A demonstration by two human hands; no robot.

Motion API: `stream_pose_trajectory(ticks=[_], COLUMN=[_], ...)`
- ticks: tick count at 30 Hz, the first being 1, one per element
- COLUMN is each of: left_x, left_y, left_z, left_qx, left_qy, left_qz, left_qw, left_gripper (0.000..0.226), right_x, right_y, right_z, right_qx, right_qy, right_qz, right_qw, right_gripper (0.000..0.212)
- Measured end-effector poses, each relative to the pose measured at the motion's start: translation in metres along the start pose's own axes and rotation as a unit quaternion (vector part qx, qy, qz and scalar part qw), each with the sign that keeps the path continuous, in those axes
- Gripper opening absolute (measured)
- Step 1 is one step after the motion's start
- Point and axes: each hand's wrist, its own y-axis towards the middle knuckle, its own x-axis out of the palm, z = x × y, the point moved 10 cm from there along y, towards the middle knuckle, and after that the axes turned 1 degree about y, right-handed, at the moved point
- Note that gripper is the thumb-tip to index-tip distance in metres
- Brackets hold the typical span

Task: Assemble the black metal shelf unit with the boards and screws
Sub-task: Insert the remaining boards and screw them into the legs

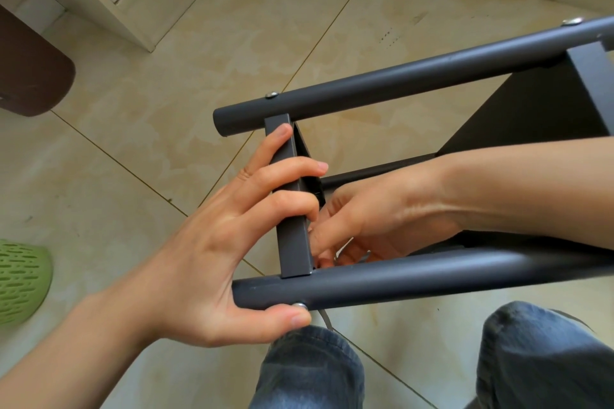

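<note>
Two hands at the shelf frame's open end

Left hand (212,242) fingers curl over the flat crossbar (292,209), thumb on the near tube (415,279) at its screw (299,305). Right hand (375,219) reaches inside just beyond, pinching something small and metallic; tiled floor (199,83) lies open past the tube ends.

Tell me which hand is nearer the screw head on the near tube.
Left. The left hand has its thumb touching the screw head on the near tube from below. The right hand works above that tube, behind the crossbar.
</note>
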Motion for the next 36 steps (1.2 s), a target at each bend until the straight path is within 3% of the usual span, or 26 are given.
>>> stream_pose_trajectory(ticks=[4, 12, 19, 23, 30, 34, 36], left_x=[0.0016, 0.001, -0.0006, 0.0004, 0.0014, 0.0013, 0.0015], left_y=[-0.0007, -0.0009, 0.0004, 0.0005, -0.0013, -0.0009, -0.0005], left_z=[0.0018, 0.0022, 0.0017, 0.0003, -0.0024, -0.0025, -0.0018], left_qx=[0.004, 0.004, 0.0, 0.0, 0.006, 0.005, 0.005], left_qy=[-0.004, -0.003, 0.004, -0.012, -0.003, -0.006, -0.01], left_qz=[-0.007, -0.002, 0.003, 0.003, 0.024, 0.029, 0.027], left_qw=[1.0, 1.0, 1.0, 1.0, 1.0, 1.0, 1.0], left_gripper=[0.057, 0.057, 0.056, 0.056, 0.055, 0.054, 0.054], right_x=[-0.0004, -0.0073, -0.0069, -0.0068, -0.0047, -0.0042, -0.0042], right_y=[0.0008, -0.0007, 0.0001, -0.003, 0.0001, -0.0022, -0.0042], right_z=[-0.0032, -0.0008, -0.0079, -0.0071, -0.0025, -0.004, -0.0032], right_qx=[-0.026, 0.012, -0.031, -0.008, -0.001, -0.005, 0.006], right_qy=[0.013, -0.032, -0.01, -0.025, -0.021, -0.004, -0.004], right_qz=[-0.001, 0.024, 0.026, 0.005, 0.008, 0.0, -0.007], right_qw=[1.0, 0.999, 0.999, 1.0, 1.0, 1.0, 1.0], right_gripper=[0.037, 0.022, 0.037, 0.021, 0.02, 0.03, 0.022])
